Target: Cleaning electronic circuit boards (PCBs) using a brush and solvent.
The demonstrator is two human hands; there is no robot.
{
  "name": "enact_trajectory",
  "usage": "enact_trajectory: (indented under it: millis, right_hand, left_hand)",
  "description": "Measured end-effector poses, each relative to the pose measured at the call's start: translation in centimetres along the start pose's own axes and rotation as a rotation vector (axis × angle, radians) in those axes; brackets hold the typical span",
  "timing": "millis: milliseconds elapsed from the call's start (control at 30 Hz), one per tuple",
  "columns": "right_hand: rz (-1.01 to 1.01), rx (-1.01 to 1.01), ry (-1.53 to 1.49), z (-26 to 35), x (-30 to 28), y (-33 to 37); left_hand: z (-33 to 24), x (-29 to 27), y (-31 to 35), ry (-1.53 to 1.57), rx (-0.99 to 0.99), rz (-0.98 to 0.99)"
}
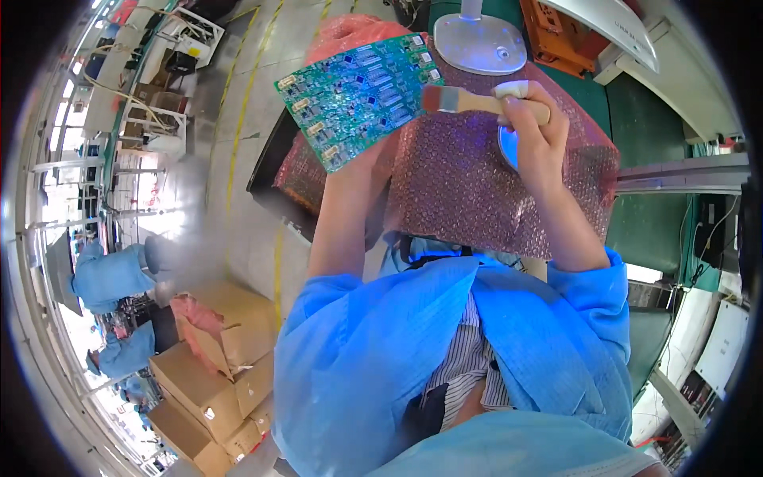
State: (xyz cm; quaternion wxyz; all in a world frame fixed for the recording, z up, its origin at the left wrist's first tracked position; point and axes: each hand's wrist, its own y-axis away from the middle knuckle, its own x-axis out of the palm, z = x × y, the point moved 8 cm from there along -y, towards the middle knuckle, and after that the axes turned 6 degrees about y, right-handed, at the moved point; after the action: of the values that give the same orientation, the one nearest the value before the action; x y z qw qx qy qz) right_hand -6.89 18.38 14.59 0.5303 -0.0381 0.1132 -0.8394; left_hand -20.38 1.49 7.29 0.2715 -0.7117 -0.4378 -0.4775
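A green circuit board panel [362,95] with rows of small parts is held up, tilted, at the upper middle. My left hand [373,155] supports it from below, its fingers mostly hidden behind the board. My right hand [536,123] is closed round the pale wooden handle of a flat brush [477,102], with white covers on some fingertips. The brush's reddish-brown bristles point left, close to the board's right edge; I cannot tell whether they touch. Partly behind my right hand is a round, blue-lit container [508,149].
Pink bubble wrap [453,183] covers the work surface. A round grey stand base [480,44] sits at the far side, beside an orange fixture [560,36]. A white lamp-like panel [612,28] overhangs at upper right. Cardboard boxes [211,374] and people in blue are at left.
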Motion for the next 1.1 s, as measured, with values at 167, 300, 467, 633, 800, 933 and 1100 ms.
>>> enact_trajectory:
  millis: [167, 300, 467, 633, 800, 933, 1100]
  right_hand:
    - [0.077, -0.068, 0.048, -0.1, 0.5, -0.3]
    - [0.049, -0.101, -0.099, 2.2, 0.7, -0.1]
    - [0.089, -0.017, 0.017, 0.6, 1.3, -0.8]
    - [0.01, -0.112, -0.083, 3.4, 1.8, 0.2]
    - [0.041, -0.171, 0.065, 2.5, 1.4, -1.0]
    - [0.071, -0.128, -0.056, 4.6, 3.1, 1.6]
    - [0.083, -0.082, 0.095, 1.4, 2.7, 0.0]
  left_hand:
    - [0.1, -0.4, -0.2, 0.088, -0.05, 0.024]
    - [0.0, 0.7, 1.3, 0.093, -0.058, 0.202]
    - [0.3, 1.3, 1.5, 0.082, -0.056, 0.121]
    - [0.5, 0.0, 1.5, 0.006, -0.052, 0.117]
    - [0.4, -0.8, 1.8, -0.097, 0.027, 0.139]
    - [1.2, -2.5, 2.1, 0.011, -0.058, 0.075]
    - [0.4, -1.9, 1.3, -0.041, -0.006, 0.037]
